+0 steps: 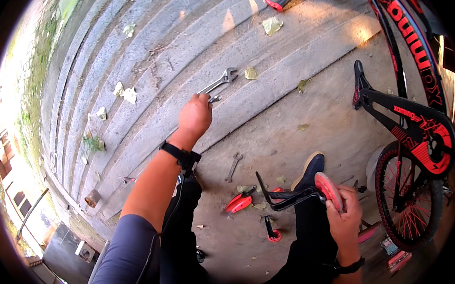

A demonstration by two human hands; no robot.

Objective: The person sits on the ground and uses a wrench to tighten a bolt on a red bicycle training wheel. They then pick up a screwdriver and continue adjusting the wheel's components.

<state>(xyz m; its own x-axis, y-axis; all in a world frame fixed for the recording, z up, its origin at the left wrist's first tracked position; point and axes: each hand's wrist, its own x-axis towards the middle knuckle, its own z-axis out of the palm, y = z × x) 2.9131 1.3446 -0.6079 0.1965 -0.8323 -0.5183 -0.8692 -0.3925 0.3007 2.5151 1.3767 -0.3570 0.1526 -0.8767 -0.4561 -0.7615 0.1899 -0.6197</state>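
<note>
Head view shows left hand [195, 115] squeezing a wrench [223, 80], right hand [348, 210] a red wheel [328, 189], seemingly joined to a bar [286, 201], with one red piece [238, 204] loose.

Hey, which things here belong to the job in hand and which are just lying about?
In the job:
adjustable wrench, in the left hand
red wheel with black bracket, at the right hand
probably also the loose spanner, red-and-black part and bicycle

Just lying about, it seems:
pale leaves
brown cylinder, lower left
</note>
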